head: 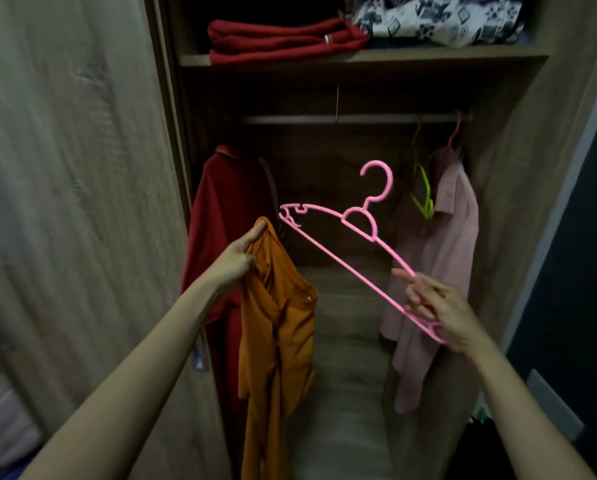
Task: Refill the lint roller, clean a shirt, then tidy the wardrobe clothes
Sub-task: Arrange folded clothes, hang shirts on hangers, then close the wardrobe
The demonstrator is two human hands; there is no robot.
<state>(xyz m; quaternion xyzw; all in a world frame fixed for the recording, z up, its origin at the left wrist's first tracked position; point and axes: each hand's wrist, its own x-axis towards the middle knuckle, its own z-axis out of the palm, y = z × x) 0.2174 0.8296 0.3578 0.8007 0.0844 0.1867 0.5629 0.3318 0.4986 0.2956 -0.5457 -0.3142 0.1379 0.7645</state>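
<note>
Our left hand grips an orange shirt (hanging limp); our right hand pinches a pink hanger before the open wardrobe.

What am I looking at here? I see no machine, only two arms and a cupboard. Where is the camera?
There is no machine. A person works with bare hands, and the single picture comes from a camera worn on the head, looking forward and down, so the arms reaching in are the wearer's own. The left hand grips an orange shirt near its top, and the shirt hangs loose. The right hand pinches one end of a bare pink hanger, held tilted in the air. Ahead is an open wardrobe. A red shirt hangs at the left, a pink shirt and a green hanger at the right. A folded red garment and a patterned cloth lie on the shelf above.
</note>
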